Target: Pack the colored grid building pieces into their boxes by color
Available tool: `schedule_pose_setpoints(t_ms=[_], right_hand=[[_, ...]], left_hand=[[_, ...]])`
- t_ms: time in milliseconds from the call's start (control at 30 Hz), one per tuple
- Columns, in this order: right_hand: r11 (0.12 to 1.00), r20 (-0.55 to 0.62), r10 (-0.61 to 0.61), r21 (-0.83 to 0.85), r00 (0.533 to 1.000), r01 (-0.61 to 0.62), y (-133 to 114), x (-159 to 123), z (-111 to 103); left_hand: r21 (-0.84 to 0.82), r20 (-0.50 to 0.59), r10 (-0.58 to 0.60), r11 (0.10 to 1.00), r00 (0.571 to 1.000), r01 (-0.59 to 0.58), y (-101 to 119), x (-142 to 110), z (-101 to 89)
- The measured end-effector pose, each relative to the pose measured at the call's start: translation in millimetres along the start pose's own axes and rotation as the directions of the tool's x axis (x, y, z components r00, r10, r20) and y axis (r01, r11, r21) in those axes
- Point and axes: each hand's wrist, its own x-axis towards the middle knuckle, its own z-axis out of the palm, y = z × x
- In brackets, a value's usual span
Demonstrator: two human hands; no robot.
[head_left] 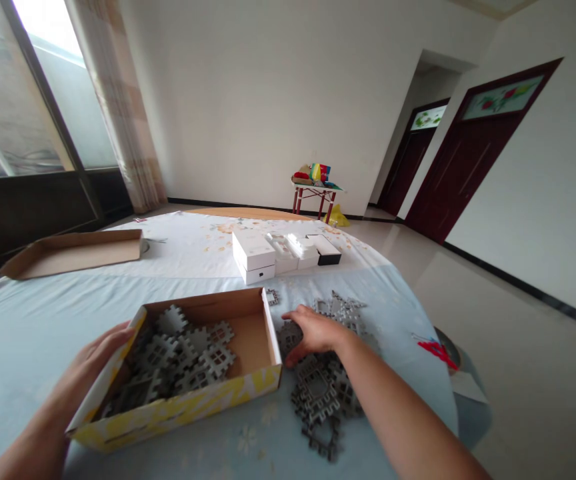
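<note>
An open cardboard box (248, 340) with a yellow patterned front stands on the table before me, several grey interlocking pieces (188, 353) lying inside it. My left hand (95, 363) rests flat against the box's left wall, fingers stretched out. My right hand (313, 331) lies palm down on a heap of loose grey pieces (323, 393) just right of the box, fingers curled onto them; whether they grip one is hidden.
Several small white boxes (255, 257) and a black-sided one (328, 252) stand further back. A flat cardboard lid (73, 253) lies far left. The light tablecloth (18, 320) ends at the right edge near a red scrap (435, 350). A small table (315, 190) stands by the wall.
</note>
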Motion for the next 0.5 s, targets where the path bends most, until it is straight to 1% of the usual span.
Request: schedule_pose_setpoints(t_ms=[67,100,200,300,433,500], right_hand=[[1.0,-0.003,-0.005,0.013,1.0,0.005,-1,-2,-1],[1.0,-0.003,-0.011,0.011,1.0,0.011,-2,-2,-1],[0.999,0.011,-0.038,0.009,0.999,0.038,-7,-3,-2],[0.997,0.048,-0.048,0.06,0.998,0.045,-12,-4,-1],[0.986,0.091,-0.093,0.146,0.992,0.079,-11,-5,-3],[0.978,0.07,-0.091,0.194,0.993,0.076,-5,-6,-8]], left_hand=[[-0.108,0.073,-0.057,0.992,0.996,0.065,-7,4,-2.3],[-0.127,0.071,-0.066,0.989,0.995,0.074,-10,5,-2.8],[-0.136,0.057,-0.067,0.988,0.996,0.074,-13,7,-2.2],[-0.145,0.046,-0.065,0.987,0.997,0.071,-11,7,-1.0],[-0.182,0.096,-0.086,0.978,0.992,0.103,-6,4,-0.3],[-0.168,0.101,-0.089,0.98,0.991,0.106,-5,4,0.6]])
